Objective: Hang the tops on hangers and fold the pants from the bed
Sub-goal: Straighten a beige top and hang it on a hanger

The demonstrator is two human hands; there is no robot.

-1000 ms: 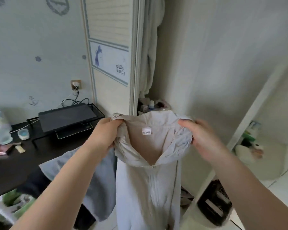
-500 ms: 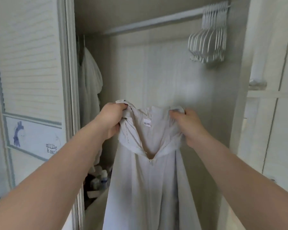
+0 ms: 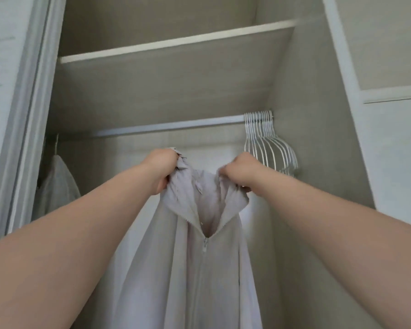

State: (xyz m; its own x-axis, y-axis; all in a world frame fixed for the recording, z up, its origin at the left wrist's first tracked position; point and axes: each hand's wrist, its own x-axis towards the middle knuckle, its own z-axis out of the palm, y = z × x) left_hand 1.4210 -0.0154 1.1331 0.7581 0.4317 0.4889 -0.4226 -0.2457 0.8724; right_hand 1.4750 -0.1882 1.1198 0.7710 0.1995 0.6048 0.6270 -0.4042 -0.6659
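step in hand: hanging a top.

the left hand (image 3: 163, 169) grips one bunched shoulder of the pale grey, zip-front fabric top (image 3: 199, 269), fingers curled round the cloth. the right hand (image 3: 241, 173) grips the other shoulder in the same way. the top hangs straight down from the two grips, in front of the open wardrobe. its collar is spread between the grips and its zip is closed below the neck opening. no hanger is in the top.

the pale metal clothes rail (image 3: 166, 126) runs above both grips. a packed bunch of white wire hangers (image 3: 268, 148) hangs on the rail just above and beyond the right grip. a pale hung garment (image 3: 57, 184) sits well to the outer side of the left grip. the white wardrobe shelf (image 3: 176, 43) lies well above the grips.

judgement: a hanger is not yet fetched. the next move calls for the following:
- gather the whole weight of the top in one grip, probably the left, since the right hand is nearer the hangers.
- lift a single hook clear of the bunch; the neighbours sit tight and may come along.
- feed the hanger arms through the neck opening into each shoulder.
- hook it on the bare rail above the grips.

the pants are not in view.
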